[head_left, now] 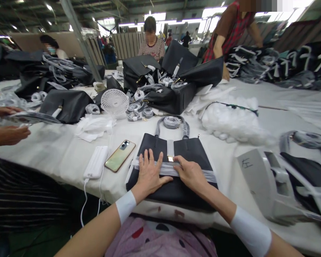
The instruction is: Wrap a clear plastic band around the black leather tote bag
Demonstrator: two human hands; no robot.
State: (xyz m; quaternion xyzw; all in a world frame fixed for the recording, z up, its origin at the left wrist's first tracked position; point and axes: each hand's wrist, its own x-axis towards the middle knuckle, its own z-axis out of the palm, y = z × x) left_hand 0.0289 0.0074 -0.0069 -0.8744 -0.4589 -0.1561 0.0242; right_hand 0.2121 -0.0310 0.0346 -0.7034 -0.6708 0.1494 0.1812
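Lying flat on the table (69, 153), the black bag (176, 150) points its handles away; left hand (149, 173) and right hand (190, 174), fingers spread, press its grey strip (166, 168).

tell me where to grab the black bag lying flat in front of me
Probably by the wrapped handles at the far end of the black bag. They arch clear of the body, which lies flat on the table under the left hand and right hand. Come from above.

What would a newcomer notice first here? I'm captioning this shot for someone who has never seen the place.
Front and centre, a flat black handbag lies on the white table, with the left hand and right hand pressing a grey strip across it. Left of it lie a phone and a small white fan.
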